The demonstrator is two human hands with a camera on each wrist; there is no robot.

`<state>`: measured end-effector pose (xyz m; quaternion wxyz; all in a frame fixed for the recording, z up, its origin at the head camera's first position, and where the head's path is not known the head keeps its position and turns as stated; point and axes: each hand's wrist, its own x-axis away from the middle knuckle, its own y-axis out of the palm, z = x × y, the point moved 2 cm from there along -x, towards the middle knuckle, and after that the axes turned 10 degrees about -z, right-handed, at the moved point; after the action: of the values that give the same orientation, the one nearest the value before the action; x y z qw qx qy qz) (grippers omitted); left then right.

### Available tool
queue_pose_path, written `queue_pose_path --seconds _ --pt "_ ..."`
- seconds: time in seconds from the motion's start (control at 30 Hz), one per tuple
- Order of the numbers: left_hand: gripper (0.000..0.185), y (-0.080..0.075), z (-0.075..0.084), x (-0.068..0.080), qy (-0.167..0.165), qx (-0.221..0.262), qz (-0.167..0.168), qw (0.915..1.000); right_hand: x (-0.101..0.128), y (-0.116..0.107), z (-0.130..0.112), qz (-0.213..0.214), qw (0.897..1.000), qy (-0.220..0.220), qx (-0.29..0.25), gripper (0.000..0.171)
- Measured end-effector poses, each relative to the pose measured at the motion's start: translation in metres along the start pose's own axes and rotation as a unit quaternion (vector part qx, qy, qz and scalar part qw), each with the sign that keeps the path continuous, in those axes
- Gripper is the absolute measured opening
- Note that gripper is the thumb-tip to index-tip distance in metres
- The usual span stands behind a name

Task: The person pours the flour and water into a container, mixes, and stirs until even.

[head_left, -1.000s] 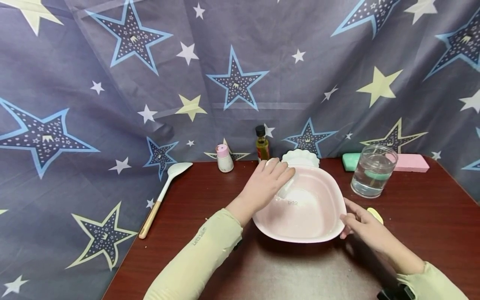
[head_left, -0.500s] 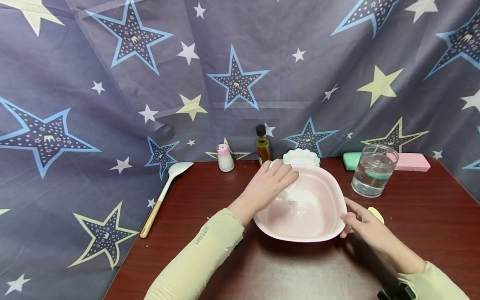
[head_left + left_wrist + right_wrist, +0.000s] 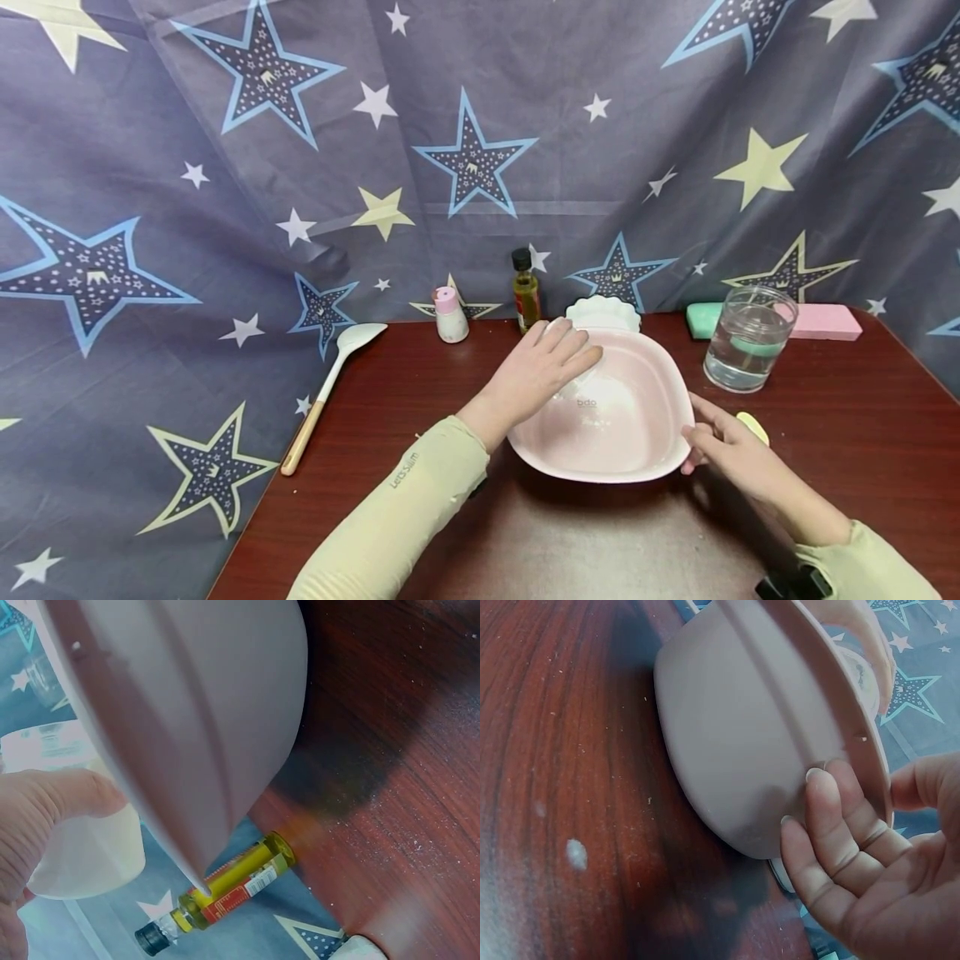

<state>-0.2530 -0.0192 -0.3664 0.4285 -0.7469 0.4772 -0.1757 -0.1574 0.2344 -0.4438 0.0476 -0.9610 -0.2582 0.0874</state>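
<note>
My left fingers (image 3: 573, 354) lay curled over the far left rim of the pink bowl (image 3: 622, 433), and under them I held a small translucent cup (image 3: 86, 851) tipped into the bowl. My left hand (image 3: 536, 375) had crept a little toward the right of the frame over the last second, the fingertips reaching further across the rim, while the bowl itself had stayed put in the lower middle of the frame on the dark wooden table (image 3: 420, 392). I judged that I was holding the cup over the bowl to empty it, though no picture showed anything coming out.

My right fingers (image 3: 832, 825) were straight and close together, pressed flat against the bowl's outer wall just under its rim, thumb apart and not gripping. My right hand (image 3: 727, 454) had not shifted; it was steadying the bowl.

The head view showed the layout: an oil bottle (image 3: 525, 292) and a scalloped white dish (image 3: 602, 312) just behind the bowl, a glass of water (image 3: 746, 342) at the right, a white spoon (image 3: 330, 383) well apart at the left. It hid the cup beneath my hand. The left wrist view showed the cup plainly against my thumb, inside the rim. Only the right wrist view showed my fingertips touching the bowl's wall.
</note>
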Motion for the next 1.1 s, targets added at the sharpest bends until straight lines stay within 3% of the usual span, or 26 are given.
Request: queue_pose_path --seconds 0.43,0.67,1.1 --pt "0.040 -0.0013 0.0040 0.0017 0.010 -0.013 0.007 0.9998 -0.0005 0.0010 -0.0030 -0.004 1.000 -0.002 -0.002 0.058" --pt "0.042 -0.0011 0.0048 0.0023 0.008 -0.005 -0.021 0.9997 -0.0003 0.0001 -0.0017 -0.002 1.000 0.006 -0.002 0.059" --pt "0.041 0.0005 0.0088 0.0021 0.020 -0.010 -0.031 0.9993 0.0001 -0.0022 0.0006 -0.001 1.000 0.011 -0.003 0.059"
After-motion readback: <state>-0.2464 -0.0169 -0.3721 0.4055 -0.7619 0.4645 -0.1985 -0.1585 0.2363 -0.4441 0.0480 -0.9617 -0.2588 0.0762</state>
